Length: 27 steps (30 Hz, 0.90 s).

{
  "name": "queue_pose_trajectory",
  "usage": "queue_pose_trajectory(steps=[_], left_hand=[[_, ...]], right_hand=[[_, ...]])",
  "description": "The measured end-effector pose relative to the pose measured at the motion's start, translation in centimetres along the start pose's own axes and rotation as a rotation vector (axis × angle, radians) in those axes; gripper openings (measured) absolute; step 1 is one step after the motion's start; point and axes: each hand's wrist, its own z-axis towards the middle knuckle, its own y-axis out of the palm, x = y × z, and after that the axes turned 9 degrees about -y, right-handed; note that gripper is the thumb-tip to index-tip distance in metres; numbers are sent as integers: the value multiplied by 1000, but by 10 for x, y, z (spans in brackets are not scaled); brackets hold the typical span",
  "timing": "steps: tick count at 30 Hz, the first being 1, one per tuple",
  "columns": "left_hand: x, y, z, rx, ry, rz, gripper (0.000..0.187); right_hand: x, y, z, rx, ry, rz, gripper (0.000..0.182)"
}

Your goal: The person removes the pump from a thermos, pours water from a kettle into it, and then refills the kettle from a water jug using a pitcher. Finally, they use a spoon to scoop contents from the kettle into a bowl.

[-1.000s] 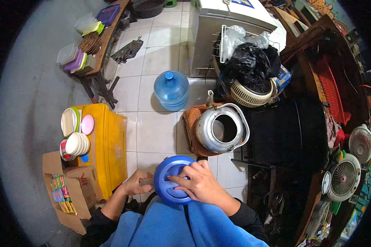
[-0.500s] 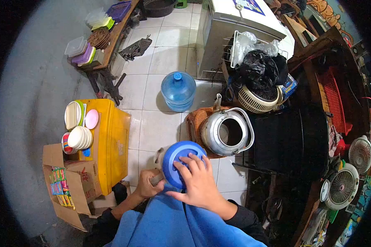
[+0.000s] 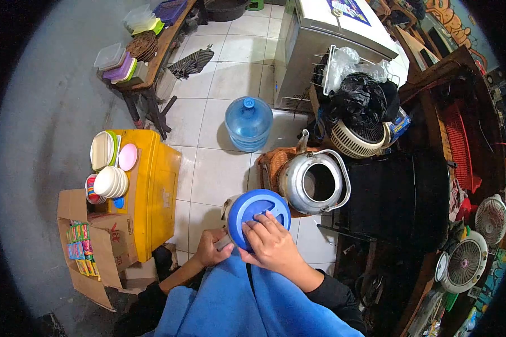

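Note:
A pitcher with a round blue lid (image 3: 252, 203) is in front of my body, seen from above. My left hand (image 3: 209, 248) is closed round the pitcher's pale handle (image 3: 224, 242). My right hand (image 3: 271, 240) lies over the lid, its fingers bent into the recess on top and the thumb at the near rim. Most of the pitcher's body is hidden under the lid. Just right of it, a large metal kettle (image 3: 298, 188) stands with its top uncovered and its spout pointing away. Under the kettle is a brown woven seat (image 3: 271, 163).
A blue water jug (image 3: 249, 126) stands on the tiled floor ahead. To the left are a yellow box (image 3: 157, 191) with bowls on it and an open carton (image 3: 109, 247) of colourful packets. At right are a white freezer (image 3: 315, 45), black bags (image 3: 357, 101) and fans (image 3: 464, 261).
The pitcher and both hands have shifted slightly right and up in view. My right fingers have bent closer together on the lid. The surroundings have shifted slightly as the camera moved.

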Motion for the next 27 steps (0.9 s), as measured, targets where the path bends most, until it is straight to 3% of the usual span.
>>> queue_pose_trajectory(steps=[3,6,8,9,11,14,15,17,18,21,22,24,25,26,27], left_hand=[[1,2,4,65,84,6,18],[4,1,6,118,211,262,19],[14,7,7,313,119,187,18],[-10,6,2,310,123,186,18],[-79,4,-14,545,-28,9,15],[-35,5,-16,543,101,-97,20],[-20,-2,-14,457,95,-90,20],[3,-16,4,-82,9,76,32],[-11,-16,7,-78,116,78,35],[27,29,10,-195,-11,-162,39],[29,42,16,-271,-29,-305,42],[37,69,9,-381,-73,-437,45],[38,83,8,-490,-35,-498,49],[42,91,4,-588,6,-553,54],[65,100,-8,-630,-154,-451,53]], right_hand=[[2,4,-1,93,9,25,41],[3,8,-6,115,57,74,35],[0,15,-13,372,41,-76,35],[3,10,-10,465,4,-77,36],[6,-9,-2,440,38,14,36],[-3,-24,-11,436,175,117,36],[-8,-30,-17,474,192,137,38],[-18,-47,-40,539,295,172,45],[-23,-54,-54,574,385,116,45],[-47,-63,-107,940,736,30,45],[-56,-64,-120,1169,892,179,41],[-67,-68,-146,1625,968,423,39],[-77,-63,-169,1748,1044,648,37],[-83,-70,-176,1988,891,717,34],[-93,-72,-193,2059,827,787,33]])
